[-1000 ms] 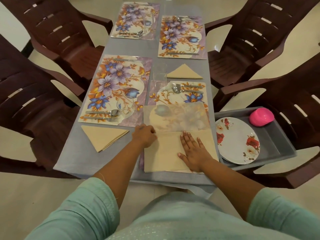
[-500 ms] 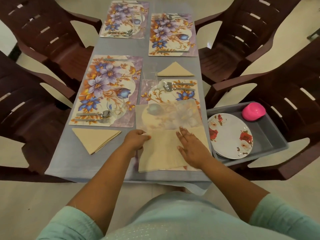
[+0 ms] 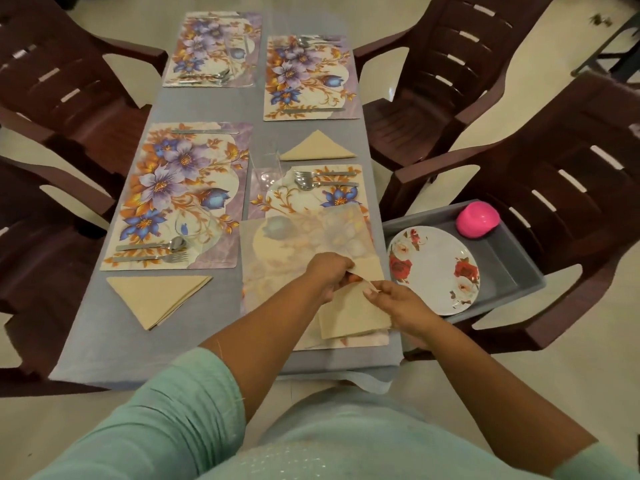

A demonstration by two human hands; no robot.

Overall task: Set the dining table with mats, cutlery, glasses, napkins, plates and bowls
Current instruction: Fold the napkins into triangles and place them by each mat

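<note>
A folded beige napkin lies as a triangle on the grey table, just below the near-left floral placemat, whose lower edge carries a spoon and fork side by side and whose top edge carries a knife. Further right, the near-right placemat is partly covered by a thin, see-through beige napkin sheet spread over it. The left hand pinches the sheet's upper folded edge with curled fingers, and the right hand pinches the same napkin close beside it, thumb and fingertips closed on the fold, so the doubled part lies near the mat's right end. Above them sit a spoon and fork pair, a clear glass and another triangular napkin. To the right, a grey tray on a brown chair holds a rose-patterned plate and a pink bowl.
</note>
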